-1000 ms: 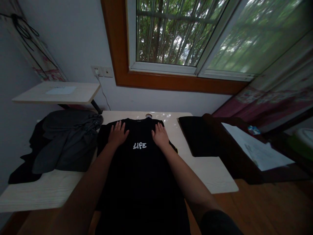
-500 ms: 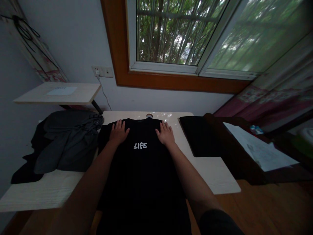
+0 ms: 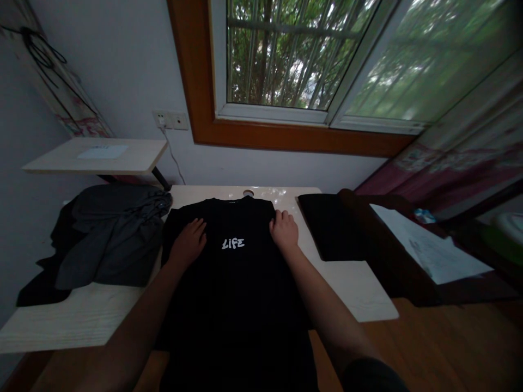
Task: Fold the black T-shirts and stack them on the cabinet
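Note:
A black T-shirt [image 3: 237,288] lies spread on the pale wooden table, its neckline toward the wall and white lettering across its chest. Over its left side is my left hand [image 3: 189,240], fingers loosely stretched and nothing seen in them; whether it touches the cloth I cannot tell. At the shirt's right shoulder edge my right hand [image 3: 285,231] has its fingers curled and closed on the fabric. The near end of the shirt blends into dark cloth at the table's front edge.
Dark grey clothing [image 3: 118,234] is heaped on the table's left, below a raised shelf [image 3: 139,149]. A folded black cloth [image 3: 330,226] lies on the right. Beyond it, papers [image 3: 429,247] rest on a dark surface. The wall and window [image 3: 294,65] stand behind the table [image 3: 363,294].
My left hand has drawn back toward me from the shirt's shoulder. My right hand has shifted slightly outward to the sleeve side, and its flat fingers have curled.

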Demonstrator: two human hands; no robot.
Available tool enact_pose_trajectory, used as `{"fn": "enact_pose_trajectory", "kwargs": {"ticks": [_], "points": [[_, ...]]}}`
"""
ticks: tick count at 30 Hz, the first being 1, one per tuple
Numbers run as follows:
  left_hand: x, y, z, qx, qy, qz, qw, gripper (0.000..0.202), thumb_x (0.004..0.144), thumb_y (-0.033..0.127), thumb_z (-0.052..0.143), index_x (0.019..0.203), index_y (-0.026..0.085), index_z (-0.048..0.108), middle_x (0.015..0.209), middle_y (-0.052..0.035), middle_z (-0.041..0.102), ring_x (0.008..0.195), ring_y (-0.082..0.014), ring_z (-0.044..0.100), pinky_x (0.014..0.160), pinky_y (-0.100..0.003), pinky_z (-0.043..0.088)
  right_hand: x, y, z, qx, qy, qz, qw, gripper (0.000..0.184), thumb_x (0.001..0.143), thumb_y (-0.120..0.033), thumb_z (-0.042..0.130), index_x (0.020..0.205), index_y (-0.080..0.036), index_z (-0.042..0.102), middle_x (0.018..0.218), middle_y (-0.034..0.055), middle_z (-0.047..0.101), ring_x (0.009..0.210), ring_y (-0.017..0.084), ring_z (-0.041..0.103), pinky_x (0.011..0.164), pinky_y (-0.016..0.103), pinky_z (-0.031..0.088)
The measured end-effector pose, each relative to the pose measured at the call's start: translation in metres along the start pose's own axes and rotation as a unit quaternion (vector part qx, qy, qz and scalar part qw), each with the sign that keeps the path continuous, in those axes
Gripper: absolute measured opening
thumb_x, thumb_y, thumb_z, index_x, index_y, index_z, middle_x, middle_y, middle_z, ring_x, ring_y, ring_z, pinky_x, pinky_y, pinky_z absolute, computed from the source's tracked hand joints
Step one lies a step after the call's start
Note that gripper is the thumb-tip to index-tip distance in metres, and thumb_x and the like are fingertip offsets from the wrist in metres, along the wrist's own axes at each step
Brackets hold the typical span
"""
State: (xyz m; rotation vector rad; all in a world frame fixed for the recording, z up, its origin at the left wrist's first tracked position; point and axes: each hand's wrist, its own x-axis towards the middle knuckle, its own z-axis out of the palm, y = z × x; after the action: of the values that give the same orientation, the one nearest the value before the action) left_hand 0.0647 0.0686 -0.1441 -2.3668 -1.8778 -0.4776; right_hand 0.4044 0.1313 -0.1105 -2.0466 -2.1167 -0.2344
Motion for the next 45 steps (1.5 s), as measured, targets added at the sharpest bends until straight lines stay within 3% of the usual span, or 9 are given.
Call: {"fn": "enact_pose_trajectory", "kwargs": {"ticks": [7,13,21,26,28,31,37,41,45], "points": [[-0.034,0.014,-0.01,0.007,-0.026,0.02,0.999,0.052,0.102,0.034,0.036,0.147,0.014,0.052,0.159,-0.0115,0.045,0.15,-0.027,0.036,0.125,-0.049,0.03,-0.021,0.012,-0.002,-0.022,-0.049,0.019,0.998,0.041,0.108,-0.042,0.027,0.131,-0.018,0.051,0.1,0.0131,0.072,0.087,0.027,0.07,0.07,0.032,0.047],[-0.029,0.028,-0.009,0.012,-0.044,0.008,0.999,0.052,0.101,0.037,0.039,0.148,0.017,0.051,0.161,-0.0112,0.042,0.151,-0.0283,0.034,0.124,-0.051,0.03,-0.022,0.021,-0.005,-0.033,-0.068,0.014,0.997,0.043,0.108,-0.045,0.028,0.136,-0.019,0.046,0.1,0.0147,0.075,0.085,0.028,0.073,0.067,0.032,0.047],[-0.015,0.071,-0.003,0.003,-0.049,0.033,0.998,0.054,0.101,0.039,0.042,0.151,0.02,0.048,0.163,-0.0119,0.038,0.152,-0.029,0.032,0.124,-0.052,0.029,-0.02,0.066,-0.007,-0.062,-0.063,0.042,0.995,0.043,0.108,-0.046,0.029,0.133,-0.018,0.049,0.096,0.0144,0.074,0.081,0.027,0.072,0.068,0.033,0.046],[-0.01,0.082,0.001,-0.005,-0.042,0.03,0.999,0.054,0.101,0.04,0.041,0.151,0.02,0.048,0.162,-0.0119,0.039,0.152,-0.0291,0.032,0.124,-0.053,0.028,-0.018,0.07,-0.009,-0.058,-0.007,-0.01,0.998,0.041,0.106,-0.036,0.033,0.134,-0.016,0.055,0.125,0.0209,0.065,0.114,0.031,0.062,0.088,0.039,0.048],[-0.01,0.082,0.0,-0.006,-0.043,0.032,0.999,0.054,0.102,0.04,0.04,0.151,0.019,0.048,0.163,-0.0121,0.038,0.152,-0.0288,0.032,0.124,-0.053,0.028,-0.013,0.064,-0.004,-0.034,0.016,-0.059,0.998,0.045,0.105,-0.033,0.033,0.142,-0.014,0.052,0.143,0.0213,0.056,0.132,0.032,0.051,0.103,0.043,0.043],[-0.013,0.08,-0.003,-0.004,-0.044,0.03,0.999,0.054,0.102,0.04,0.039,0.151,0.02,0.047,0.164,-0.0112,0.036,0.153,-0.0284,0.031,0.125,-0.053,0.027,-0.003,0.051,0.01,0.007,-0.009,-0.101,0.995,0.054,0.106,-0.036,0.032,0.15,-0.009,0.046,0.16,0.0178,0.039,0.149,0.03,0.032,0.119,0.046,0.028],[-0.014,0.068,-0.005,-0.003,-0.031,0.009,0.999,0.05,0.101,0.039,0.041,0.147,0.021,0.051,0.16,-0.0088,0.044,0.151,-0.0278,0.035,0.125,-0.05,0.028,0.014,0.041,0.033,0.041,-0.083,-0.066,0.994,0.069,0.106,-0.054,0.027,0.158,-0.01,0.033,0.168,0.0145,0.022,0.156,0.027,0.018,0.125,0.047,0.018],[-0.008,0.041,-0.017,0.001,0.027,-0.073,0.997,0.043,0.1,0.035,0.042,0.138,0.021,0.06,0.15,-0.0097,0.054,0.145,-0.0284,0.041,0.12,-0.047,0.035,0.015,0.043,0.034,0.047,-0.091,-0.065,0.993,0.072,0.105,-0.057,0.024,0.159,-0.01,0.031,0.169,0.0137,0.019,0.157,0.026,0.014,0.126,0.047,0.015],[-0.001,0.001,-0.033,0.034,0.047,-0.196,0.979,0.049,0.096,0.037,0.051,0.142,0.021,0.055,0.144,-0.0154,0.056,0.133,-0.0346,0.05,0.109,-0.052,0.043,0.012,0.043,0.034,0.055,-0.072,-0.065,0.994,0.069,0.106,-0.055,0.024,0.158,-0.012,0.034,0.169,0.0128,0.022,0.157,0.025,0.016,0.126,0.047,0.014]]}}
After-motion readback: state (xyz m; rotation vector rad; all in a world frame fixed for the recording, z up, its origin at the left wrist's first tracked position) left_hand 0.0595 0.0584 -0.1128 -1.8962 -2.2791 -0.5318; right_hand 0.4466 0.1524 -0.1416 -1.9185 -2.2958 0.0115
